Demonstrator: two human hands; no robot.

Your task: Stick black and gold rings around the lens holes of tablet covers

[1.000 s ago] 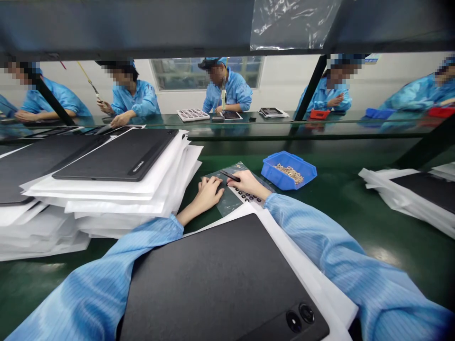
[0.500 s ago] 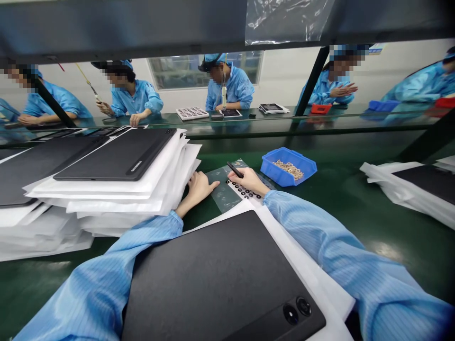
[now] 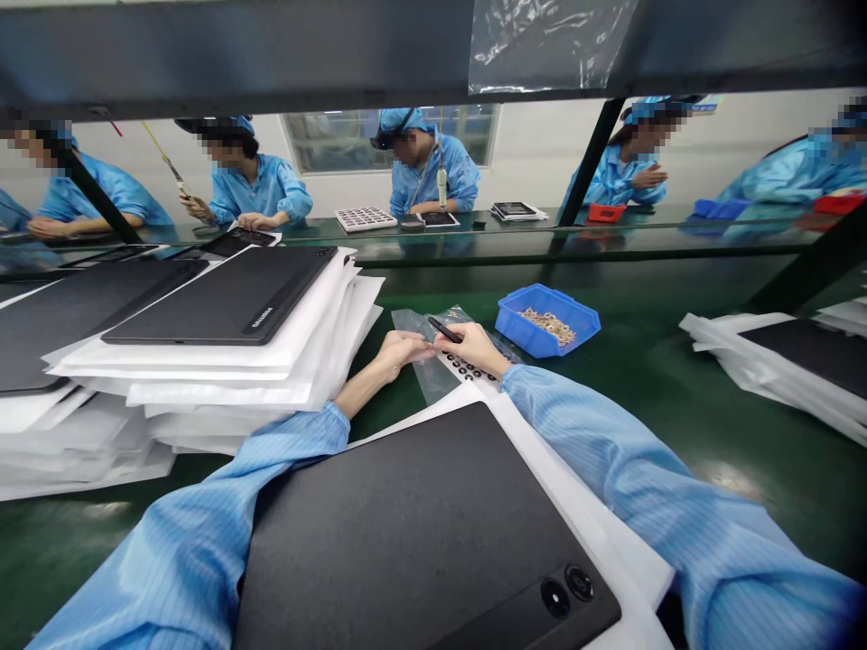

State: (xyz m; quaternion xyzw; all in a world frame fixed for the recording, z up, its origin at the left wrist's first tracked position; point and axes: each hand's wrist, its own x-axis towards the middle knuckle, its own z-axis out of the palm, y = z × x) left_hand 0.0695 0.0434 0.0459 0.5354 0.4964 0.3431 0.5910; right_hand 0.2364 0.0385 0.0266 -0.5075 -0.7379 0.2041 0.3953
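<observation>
Hands now together over plastic bag

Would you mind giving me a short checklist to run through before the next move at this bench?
1. Black pen in the right hand: ok, pinched between the fingers.
2. Left hand on the clear plastic film: ok, fingers lying on it.
3. Black round pieces on their strip: cannot tell whether any are missing; the right hand hides part.
4. Blue plastic tray of brass-coloured rings: ok, upright, rings inside.
5. Left sleeve and the black tablet: not ok, the cloth lies over the tablet's edge.
</observation>
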